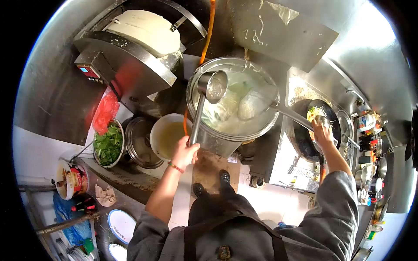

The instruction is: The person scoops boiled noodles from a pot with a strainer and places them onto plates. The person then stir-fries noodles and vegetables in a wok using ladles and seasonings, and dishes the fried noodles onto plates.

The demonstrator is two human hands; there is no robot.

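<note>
Left hand — gripping ladle, above pot

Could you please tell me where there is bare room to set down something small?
The dark grey counter at lower left looks bare in a small patch bordered by the crumpled beige cloth and the upper white, blue-rimmed oval plate. It is crowded at right, around the round black woks and assorted coloured bottles.

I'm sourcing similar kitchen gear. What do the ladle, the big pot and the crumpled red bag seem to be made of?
Ladle: metal, probably stainless steel; smooth grey with bright highlights. Big pot: silvery metal, steel or aluminium unclear; its rim shines. Red bag: apparently thin plastic film; crumpled, with glossy creases.
</note>
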